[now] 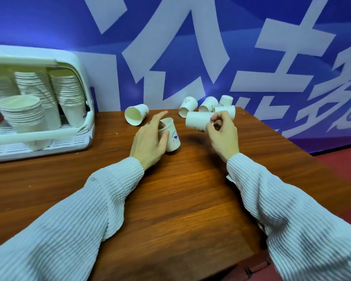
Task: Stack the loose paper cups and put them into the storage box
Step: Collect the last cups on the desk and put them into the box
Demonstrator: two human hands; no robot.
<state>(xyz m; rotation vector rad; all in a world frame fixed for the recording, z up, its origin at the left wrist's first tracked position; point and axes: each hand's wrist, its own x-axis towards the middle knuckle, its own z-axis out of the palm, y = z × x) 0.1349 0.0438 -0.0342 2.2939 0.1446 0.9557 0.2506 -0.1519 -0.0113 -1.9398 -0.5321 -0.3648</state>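
My left hand (150,139) grips a white paper cup (173,138) with a blue logo, standing nearly upright on the wooden table (180,199). My right hand (223,132) holds a second cup (198,120) on its side by the rim end, lifted a little above the table. Several loose cups lie tipped over at the table's far edge, among them one open-mouthed cup (136,114) to the left and a cluster (208,104) behind my right hand. The white storage box (69,63) stands at the left with its lid raised, holding several tall cup stacks (24,112).
A blue banner with large white characters (190,47) hangs right behind the table. The table's right edge drops to a red floor (344,165). The box's slatted white tray (65,142) rests on the table's left part.
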